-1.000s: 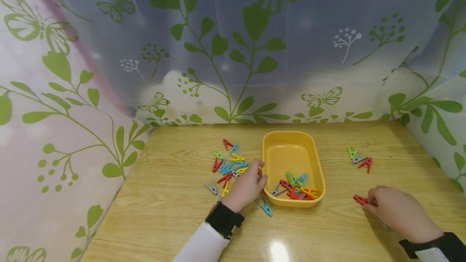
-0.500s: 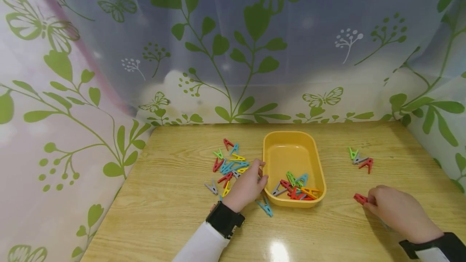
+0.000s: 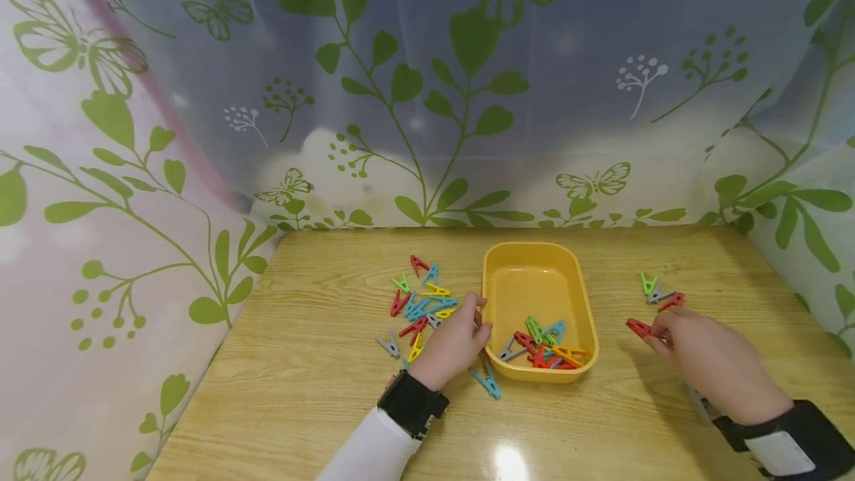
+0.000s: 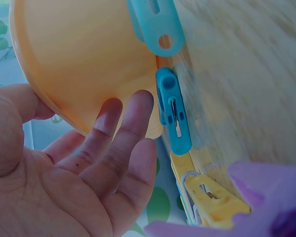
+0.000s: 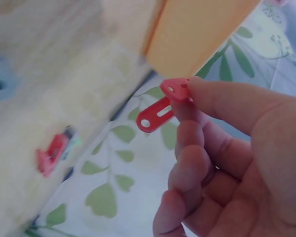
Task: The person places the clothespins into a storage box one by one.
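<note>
Between thumb and index finger, my right hand (image 3: 718,366) pinches a red clothespin (image 3: 638,327) above the table, right of a yellow plastic tub (image 3: 537,247). In the right wrist view the red clothespin (image 5: 155,114) sticks out past the fingertips. My left hand (image 3: 450,344) holds the tub's left side, thumb and index finger at its rim. The left wrist view has the other fingers along the outer wall (image 4: 79,59), near a blue clothespin (image 4: 173,111) on the table. Several mixed clothespins (image 3: 541,351) lie in the tub's near end.
Loose clothespins (image 3: 421,306) in several colours are spread left of the tub. Green and grey clothespins (image 3: 660,293) and another red one (image 3: 671,300) lie at the right. A partly covered grey clothespin (image 3: 698,401) is below my right hand. A patterned curtain (image 3: 401,169) borders the table.
My right hand has moved up and left in the head view, carrying the red clothespin. More of the grey clothespin below it shows now. My left hand stays at the tub.
</note>
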Motion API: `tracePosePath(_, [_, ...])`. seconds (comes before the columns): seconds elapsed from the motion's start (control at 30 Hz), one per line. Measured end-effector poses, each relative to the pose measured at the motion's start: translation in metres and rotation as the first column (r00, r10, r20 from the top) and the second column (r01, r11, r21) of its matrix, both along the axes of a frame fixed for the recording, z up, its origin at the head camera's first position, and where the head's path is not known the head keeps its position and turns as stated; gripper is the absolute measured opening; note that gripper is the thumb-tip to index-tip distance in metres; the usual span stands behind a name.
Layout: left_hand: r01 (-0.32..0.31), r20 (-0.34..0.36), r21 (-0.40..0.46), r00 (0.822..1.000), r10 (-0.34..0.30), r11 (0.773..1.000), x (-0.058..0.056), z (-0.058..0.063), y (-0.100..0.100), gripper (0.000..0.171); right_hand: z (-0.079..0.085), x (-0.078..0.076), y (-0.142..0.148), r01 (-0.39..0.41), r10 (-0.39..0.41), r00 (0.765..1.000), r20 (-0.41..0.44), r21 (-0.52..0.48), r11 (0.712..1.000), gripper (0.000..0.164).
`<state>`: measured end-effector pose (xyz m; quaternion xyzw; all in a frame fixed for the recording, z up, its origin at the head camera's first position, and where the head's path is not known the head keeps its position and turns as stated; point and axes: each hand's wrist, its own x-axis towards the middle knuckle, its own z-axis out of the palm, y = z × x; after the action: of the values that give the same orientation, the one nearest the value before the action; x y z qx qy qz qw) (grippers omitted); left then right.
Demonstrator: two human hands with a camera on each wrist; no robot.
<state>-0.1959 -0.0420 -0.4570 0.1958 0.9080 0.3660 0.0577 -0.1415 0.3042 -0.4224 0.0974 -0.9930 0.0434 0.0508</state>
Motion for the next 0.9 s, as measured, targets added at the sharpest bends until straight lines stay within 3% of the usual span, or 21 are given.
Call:
tracePosePath(0.17, [-0.001, 0.002, 0.001, 1.000, 0.001, 1.000, 0.000, -0.001, 0.000, 0.038, 0.008, -0.008, -0.021, -0.075, 0.074, 0.993, -0.089, -0.007, 0.997, 0.017])
tracePosePath(0.4, [0.003, -0.008, 0.004, 1.000, -0.003, 1.000, -0.001, -0.001, 0.000, 0.038, 0.009, -0.018, -0.048, -0.194, 0.190, 0.963, -0.190, -0.002, 0.981, 0.017])
tracePosePath(0.67, [-0.005, -0.006, -0.006, 1.000, 0.005, 1.000, -0.001, -0.002, 0.000, 0.038, 0.008, -0.023, -0.076, -0.300, 0.293, 0.932, -0.212, 0.001, 0.954, 0.022])
tracePosePath(0.9, [-0.009, -0.002, -0.004, 1.000, 0.009, 1.000, -0.002, -0.003, 0.001, 0.037, 0.004, -0.022, -0.094, -0.331, 0.326, 0.929, -0.176, -0.001, 0.944, 0.023])
